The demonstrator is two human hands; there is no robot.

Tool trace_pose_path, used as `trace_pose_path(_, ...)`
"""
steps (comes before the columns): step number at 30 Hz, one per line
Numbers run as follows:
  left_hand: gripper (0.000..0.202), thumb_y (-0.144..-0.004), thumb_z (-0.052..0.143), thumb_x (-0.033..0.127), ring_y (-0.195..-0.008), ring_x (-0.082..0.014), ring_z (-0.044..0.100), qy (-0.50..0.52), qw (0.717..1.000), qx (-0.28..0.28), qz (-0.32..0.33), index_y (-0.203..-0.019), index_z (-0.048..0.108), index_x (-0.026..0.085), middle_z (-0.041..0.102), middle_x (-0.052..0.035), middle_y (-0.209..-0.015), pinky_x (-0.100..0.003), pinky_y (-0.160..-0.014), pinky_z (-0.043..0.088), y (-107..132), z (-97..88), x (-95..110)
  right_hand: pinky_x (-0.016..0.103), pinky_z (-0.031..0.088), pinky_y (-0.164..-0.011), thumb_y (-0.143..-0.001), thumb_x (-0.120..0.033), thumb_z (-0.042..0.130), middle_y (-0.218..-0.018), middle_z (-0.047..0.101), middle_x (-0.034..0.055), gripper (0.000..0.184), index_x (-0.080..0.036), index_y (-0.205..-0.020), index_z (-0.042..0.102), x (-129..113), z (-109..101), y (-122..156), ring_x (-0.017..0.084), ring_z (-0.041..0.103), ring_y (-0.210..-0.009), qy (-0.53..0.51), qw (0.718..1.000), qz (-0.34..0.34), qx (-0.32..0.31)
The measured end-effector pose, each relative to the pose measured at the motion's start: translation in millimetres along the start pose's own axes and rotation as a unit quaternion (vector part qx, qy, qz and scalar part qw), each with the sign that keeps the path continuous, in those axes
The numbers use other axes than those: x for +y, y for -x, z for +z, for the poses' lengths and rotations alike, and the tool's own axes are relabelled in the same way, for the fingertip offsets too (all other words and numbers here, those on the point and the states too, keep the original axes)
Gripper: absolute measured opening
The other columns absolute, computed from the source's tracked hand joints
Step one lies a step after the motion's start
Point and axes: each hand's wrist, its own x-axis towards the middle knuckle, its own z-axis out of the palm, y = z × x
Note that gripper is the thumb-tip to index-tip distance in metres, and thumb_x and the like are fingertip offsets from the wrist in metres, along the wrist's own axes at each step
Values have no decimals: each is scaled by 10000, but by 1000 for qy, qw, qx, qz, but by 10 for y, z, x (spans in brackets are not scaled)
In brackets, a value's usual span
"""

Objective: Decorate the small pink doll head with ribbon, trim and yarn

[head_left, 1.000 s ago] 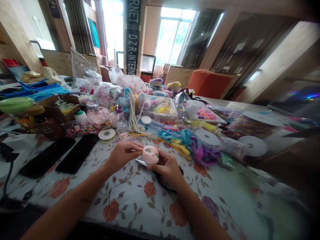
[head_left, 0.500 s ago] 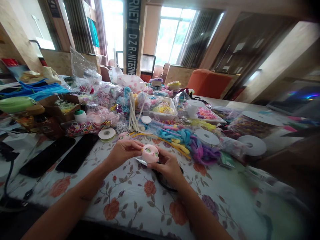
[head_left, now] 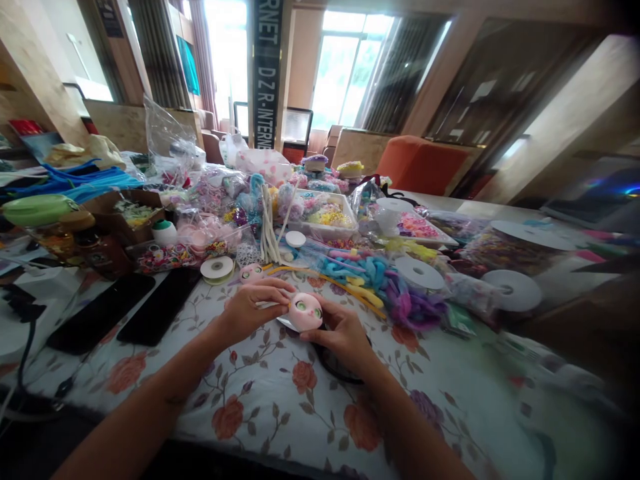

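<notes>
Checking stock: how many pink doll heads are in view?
2. The held doll head sits between the left hand and right hand; the second doll head lies on the table behind the left hand. Others may hide among bags.

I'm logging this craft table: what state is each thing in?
Doll head: held, face up, between left hand and right hand.
Second head: lying loose, untouched.
Phones: flat, screens dark.
Ribbon spool: lying flat.
Tray: full of beads.
Bottle: capped.
</notes>
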Motion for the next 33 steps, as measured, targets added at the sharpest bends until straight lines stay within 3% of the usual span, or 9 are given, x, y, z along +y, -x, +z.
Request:
trace_pose_path(4, 111, -850, 653, 229, -921, -209, 684, -64, 996, -47, 28, -779, 730, 192, 679, -124, -1214, -350, -874, 522, 30, 31, -97, 442, 502, -959, -519, -242, 919, -1108, 740, 63, 634, -215, -1125, 730, -20, -29, 5, 320, 653, -1072, 13, 1000, 4, 4)
trace_pose_path(7, 87, -835, 665, 212, -1013, -234, 669, -42, 998, -39, -2, -771, 712, 177, 669, -132, -1240, -362, -908, 511, 46, 84, -163, 442, 500, -970, -530, -239, 915, -1142, 725, 72, 627, -210, -1126, 722, -58, -37, 5, 320, 633, -1107, -10, 1000, -2, 10)
trace_pose_path(9, 54, -809, 697, 218, -1054, -248, 658, 30, 998, -8, -46, -808, 716, 168, 695, -130, -1180, -353, -893, 525, 43, 115, -184, 415, 520, -938, -534, -228, 913, -1128, 723, 64, 623, -219, -1123, 712, -69, -31, 3, 298, 644, -1075, -44, 999, 0, 25)
trace_pose_path(12, 124, -762, 750, 237, -951, -220, 685, 141, 985, 17, -102, -860, 732, 163, 741, -93, -1019, -330, -839, 547, 20, 132, -178, 354, 543, -876, -537, -193, 906, -1109, 713, 38, 632, -249, -1128, 691, -53, -10, 1, 244, 659, -1006, -111, 993, 14, 36)
trace_pose_path(16, 154, -732, 783, 233, -838, -173, 685, 186, 973, 39, -127, -872, 746, 180, 748, -45, -896, -294, -789, 554, 1, 130, -145, 281, 551, -806, -558, -140, 889, -1068, 694, 16, 663, -264, -1168, 659, -15, 28, 9, 178, 661, -918, -176, 983, 38, 28)
trace_pose_path(21, 81, -743, 776, 201, -889, -175, 674, 130, 988, 76, -43, -823, 758, 197, 731, -51, -912, -268, -783, 552, 28, 151, -117, 205, 544, -716, -592, -84, 858, -978, 699, -18, 696, -291, -1213, 622, -10, 73, 25, 118, 660, -807, -229, 972, 54, 14)
trace_pose_path(33, 77, -815, 700, 142, -790, -146, 654, -75, 984, 120, 113, -845, 747, 195, 704, -45, -843, -256, -730, 534, 67, 168, -32, 245, 579, -696, -522, -54, 880, -938, 724, -32, 678, -300, -1132, 714, -24, 87, 21, 121, 658, -743, -249, 965, 79, 23)
